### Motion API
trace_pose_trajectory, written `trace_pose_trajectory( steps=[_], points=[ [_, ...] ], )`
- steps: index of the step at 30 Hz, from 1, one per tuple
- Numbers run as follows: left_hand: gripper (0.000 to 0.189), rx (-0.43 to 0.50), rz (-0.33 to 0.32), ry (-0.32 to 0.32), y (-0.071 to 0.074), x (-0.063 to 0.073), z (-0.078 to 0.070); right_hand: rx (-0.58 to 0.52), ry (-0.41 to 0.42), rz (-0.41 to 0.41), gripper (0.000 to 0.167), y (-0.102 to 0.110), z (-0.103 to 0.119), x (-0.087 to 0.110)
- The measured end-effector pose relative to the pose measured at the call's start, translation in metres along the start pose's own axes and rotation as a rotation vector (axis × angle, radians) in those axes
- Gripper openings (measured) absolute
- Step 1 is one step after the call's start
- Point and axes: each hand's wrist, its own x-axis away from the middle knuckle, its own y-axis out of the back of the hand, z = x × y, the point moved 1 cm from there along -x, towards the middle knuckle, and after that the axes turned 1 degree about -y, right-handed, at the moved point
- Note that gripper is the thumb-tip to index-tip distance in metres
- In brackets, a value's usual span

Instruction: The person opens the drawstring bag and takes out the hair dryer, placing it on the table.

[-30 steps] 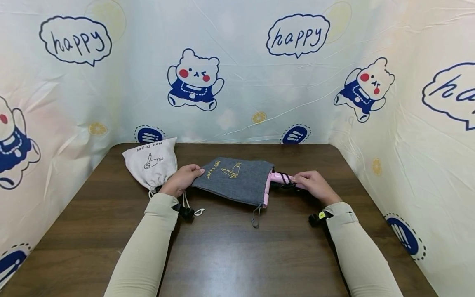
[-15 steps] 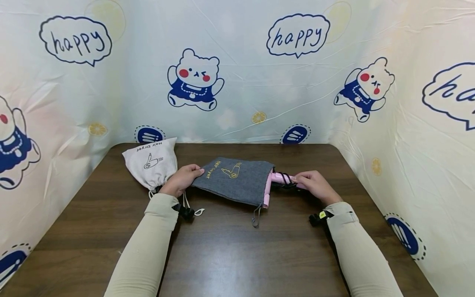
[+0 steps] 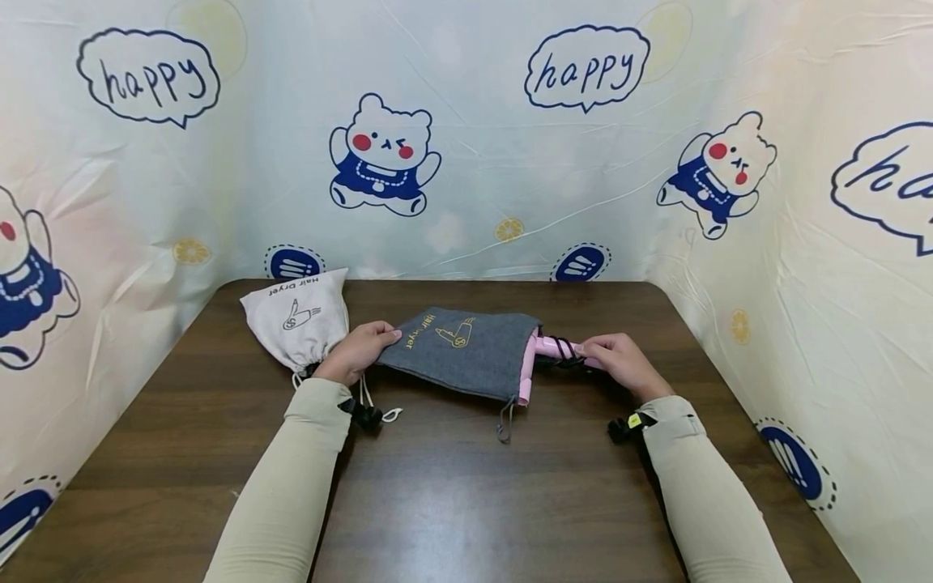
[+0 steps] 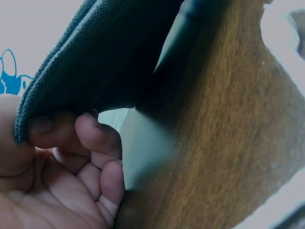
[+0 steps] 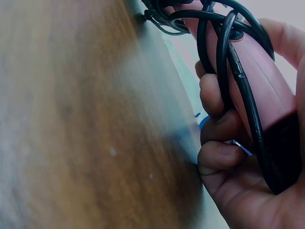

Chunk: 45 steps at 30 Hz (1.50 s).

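A dark grey drawstring bag (image 3: pixel 474 360) with yellow "Hair Dryer" lettering lies sideways over the table, its mouth facing right. My left hand (image 3: pixel 359 352) pinches its closed left corner between thumb and fingers; the left wrist view shows the seam of the grey bag (image 4: pixel 90 62) between them. Out of the bag's mouth sticks a pink hair dryer (image 3: pixel 550 348), its head mostly hidden inside the cloth. My right hand (image 3: pixel 619 364) grips the handle. In the right wrist view a black cord (image 5: pixel 243 88) is wound round the pink handle (image 5: pixel 259 78), and my fingers curl about both.
A white drawstring bag (image 3: pixel 299 316), also marked "Hair Dryer", lies at the back left, partly behind my left wrist, with its white cord (image 3: pixel 392 415) trailing on the wooden table (image 3: pixel 466 502). A printed curtain (image 3: pixel 466 162) encloses the back and both sides.
The pink hair dryer and my right hand have shifted very slightly to the right. My left hand keeps its pinch on the grey bag's corner.
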Motion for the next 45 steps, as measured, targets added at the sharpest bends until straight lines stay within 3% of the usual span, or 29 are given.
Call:
trace_pose_trajectory(
  steps=[14,24,33,38,45],
  points=[
    [0.021,0.054,-0.004,0.039,-0.0014,0.0014,-0.0031,0.012,0.037,-0.042,0.036,-0.0011,0.0022,0.0022],
    [0.019,0.047,-0.012,0.003,-0.0028,-0.0024,0.0009,0.079,0.030,-0.068,0.035,0.0041,0.0009,0.0026],
    [0.017,0.131,0.006,0.014,-0.0032,-0.0052,0.0026,0.081,0.045,-0.091,0.031,0.0046,-0.0005,0.0022],
    [0.015,0.062,0.003,0.010,-0.0027,-0.0049,0.0008,0.036,0.072,-0.032,0.031,0.0036,-0.0029,0.0024],
    [0.046,-0.106,0.035,0.037,-0.0029,0.0011,-0.0034,0.004,0.073,0.019,0.031,0.0009,-0.0020,0.0051]
  ],
)
